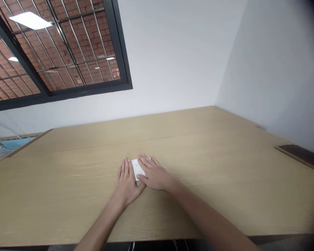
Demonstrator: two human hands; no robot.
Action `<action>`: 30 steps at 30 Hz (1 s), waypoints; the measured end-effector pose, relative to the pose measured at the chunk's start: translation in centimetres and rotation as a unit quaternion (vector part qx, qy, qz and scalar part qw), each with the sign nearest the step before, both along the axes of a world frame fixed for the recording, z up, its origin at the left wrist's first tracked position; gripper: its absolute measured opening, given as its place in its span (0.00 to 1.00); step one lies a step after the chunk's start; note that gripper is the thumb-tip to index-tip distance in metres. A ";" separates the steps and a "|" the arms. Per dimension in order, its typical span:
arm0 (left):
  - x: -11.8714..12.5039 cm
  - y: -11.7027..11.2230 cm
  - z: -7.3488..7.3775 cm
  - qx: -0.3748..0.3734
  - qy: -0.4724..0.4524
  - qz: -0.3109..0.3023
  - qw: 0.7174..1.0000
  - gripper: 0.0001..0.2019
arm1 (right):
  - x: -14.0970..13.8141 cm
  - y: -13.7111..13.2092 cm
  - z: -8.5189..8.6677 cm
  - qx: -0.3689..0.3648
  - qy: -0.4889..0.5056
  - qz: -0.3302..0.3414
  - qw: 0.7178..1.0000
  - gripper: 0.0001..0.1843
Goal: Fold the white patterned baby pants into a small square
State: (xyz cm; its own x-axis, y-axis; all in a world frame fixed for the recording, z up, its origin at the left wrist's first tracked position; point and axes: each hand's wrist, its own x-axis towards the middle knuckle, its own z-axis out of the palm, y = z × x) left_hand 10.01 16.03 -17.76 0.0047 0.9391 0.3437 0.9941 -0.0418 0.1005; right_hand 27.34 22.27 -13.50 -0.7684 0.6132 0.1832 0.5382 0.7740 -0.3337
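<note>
A small white flat piece, which looks like folded paper or tissue (138, 169), lies on the wooden table (219, 167). Faint marks show on its surface. My left hand (126, 183) rests flat at its left side, fingers stretched forward and close together, the thumb reaching under my right hand. Over the right part of the white piece lies my right hand (154, 173), its fingers stretched out and pressed down. The right hand hides that end of the piece, so its full size cannot be seen.
A dark-framed window (124, 75) with metal bars is set in the white wall (172, 52) behind the table. A dark recessed slot (303, 155) is at the right edge. Light blue cloth (17, 142) shows beyond the left edge.
</note>
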 end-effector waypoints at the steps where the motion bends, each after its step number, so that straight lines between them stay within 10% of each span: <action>1: -0.1 0.0 -0.1 -0.001 -0.004 0.005 1.000 0.50 | 0.2 0.2 0.1 -0.014 -0.008 0.001 1.000 0.43; 8: -0.8 0.0 0.3 0.072 -0.006 0.005 0.997 0.61 | 1.0 0.5 1.2 -0.082 -0.040 -0.007 0.996 0.50; 15: -1.2 -0.3 2.2 0.125 0.035 -0.138 0.982 0.34 | 1.1 -0.4 1.9 0.022 0.059 0.020 0.998 0.38; 30: -1.6 0.3 0.9 0.109 -0.019 -0.118 0.987 0.35 | 1.2 -0.2 2.1 -0.009 0.058 0.004 0.998 0.36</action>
State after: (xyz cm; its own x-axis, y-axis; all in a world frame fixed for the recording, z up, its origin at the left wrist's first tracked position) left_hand 8.42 16.34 -16.87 0.1977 0.8166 0.5422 0.9498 -0.2964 0.1002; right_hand 28.53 22.03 -11.36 -0.7472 0.6119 0.2592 0.4899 0.7708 -0.4073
